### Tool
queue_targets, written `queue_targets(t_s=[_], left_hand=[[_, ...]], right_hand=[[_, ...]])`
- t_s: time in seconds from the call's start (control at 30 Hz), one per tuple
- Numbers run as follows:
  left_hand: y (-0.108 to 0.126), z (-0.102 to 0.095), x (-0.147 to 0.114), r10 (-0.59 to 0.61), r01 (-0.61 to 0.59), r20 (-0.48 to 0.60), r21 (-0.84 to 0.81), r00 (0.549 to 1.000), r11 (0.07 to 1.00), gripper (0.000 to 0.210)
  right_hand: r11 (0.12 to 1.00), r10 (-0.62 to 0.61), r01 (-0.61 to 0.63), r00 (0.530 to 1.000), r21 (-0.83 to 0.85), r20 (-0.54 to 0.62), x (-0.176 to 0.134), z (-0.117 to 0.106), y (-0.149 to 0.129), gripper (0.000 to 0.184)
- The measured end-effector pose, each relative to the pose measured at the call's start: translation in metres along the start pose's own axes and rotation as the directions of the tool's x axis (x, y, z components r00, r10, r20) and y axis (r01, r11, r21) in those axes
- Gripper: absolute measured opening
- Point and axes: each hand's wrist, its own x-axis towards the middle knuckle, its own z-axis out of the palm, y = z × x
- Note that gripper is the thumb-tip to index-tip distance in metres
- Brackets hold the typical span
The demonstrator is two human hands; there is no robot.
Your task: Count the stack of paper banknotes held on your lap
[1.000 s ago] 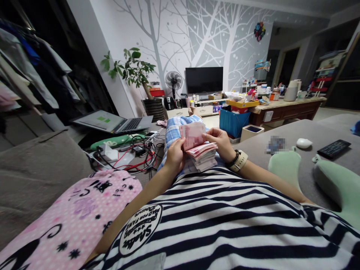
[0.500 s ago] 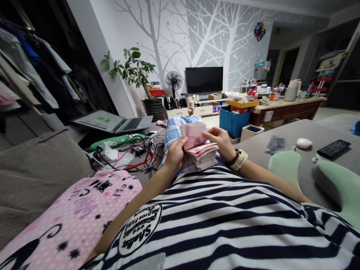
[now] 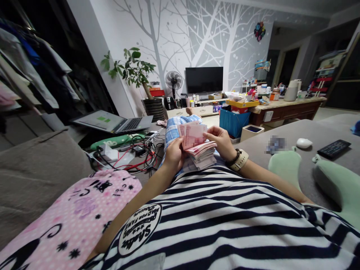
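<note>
A wad of red banknotes [image 3: 194, 135] stands fanned between my hands, above my lap. My left hand [image 3: 174, 153] is closed around its left side, thumb on the front. At the upper right edge of the notes, my right hand [image 3: 220, 140] pinches with thumb and forefinger. Lower down, more notes in a folded stack [image 3: 204, 159] spread toward me, their pale edges showing. Blue checked trousers [image 3: 173, 129] lie beneath the notes. A pale watch [image 3: 241, 160] and a dark bracelet circle my right wrist.
Left of my legs are tangled cables [image 3: 146, 153] and an open laptop [image 3: 115, 122]. A pink blanket [image 3: 92, 198] lies by my left arm. To the right are a white mouse [image 3: 304, 143], a black remote control [image 3: 333, 149] and a green neck pillow [image 3: 334, 180].
The upright notes have shifted slightly left and fanned wider, and more red notes show on the lower stack. Both hands keep nearly the same place. A bare foot beyond has moved a little.
</note>
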Motion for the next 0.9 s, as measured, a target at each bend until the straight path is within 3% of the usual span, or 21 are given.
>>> queue_targets(t_s=[0.47, 0.67, 0.9], left_hand=[[-0.0003, 0.0024, -0.0013, -0.020, 0.020, 0.023, -0.037, 1.000, 0.999, 0.020], [-0.0033, 0.0018, -0.0026, 0.022, -0.021, 0.050, -0.009, 0.999, 1.000, 0.025], [-0.0002, 0.0034, -0.0098, 0.020, -0.021, 0.045, 0.010, 0.999, 1.000, 0.019]], right_hand=[[0.999, -0.039, 0.039, 0.999, -0.005, 0.010, -0.0032, 0.0015, -0.0043, 0.073], [1.000, 0.013, -0.014, 1.000, 0.025, 0.011, -0.0020, 0.0017, -0.0019, 0.088], [0.999, 0.033, -0.033, 0.999, -0.024, 0.000, -0.0002, 0.0016, -0.0001, 0.085]])
